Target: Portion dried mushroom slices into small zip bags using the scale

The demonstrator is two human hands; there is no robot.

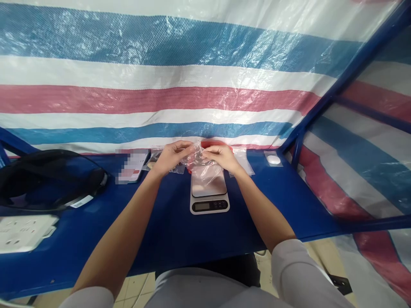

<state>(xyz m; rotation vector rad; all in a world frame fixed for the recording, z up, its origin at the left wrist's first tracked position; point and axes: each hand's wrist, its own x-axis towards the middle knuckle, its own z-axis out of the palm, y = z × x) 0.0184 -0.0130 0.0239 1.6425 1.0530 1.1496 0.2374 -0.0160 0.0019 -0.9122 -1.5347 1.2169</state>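
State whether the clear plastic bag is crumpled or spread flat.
Crumpled: the clear plastic bag shows bunched folds and creases between the left hand and the right hand.

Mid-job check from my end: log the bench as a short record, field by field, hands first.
Left hand: left hand, fingers pinching the clear plastic bag
Right hand: right hand, fingers pinching the same bag
Below the bag: digital scale, display end toward the person; no reading legible
Behind the hands: red object, mostly hidden
Far left: black headset; white power strip nearer the person
Far right: white oval object
Surface: blue table
Backdrop: striped tarp
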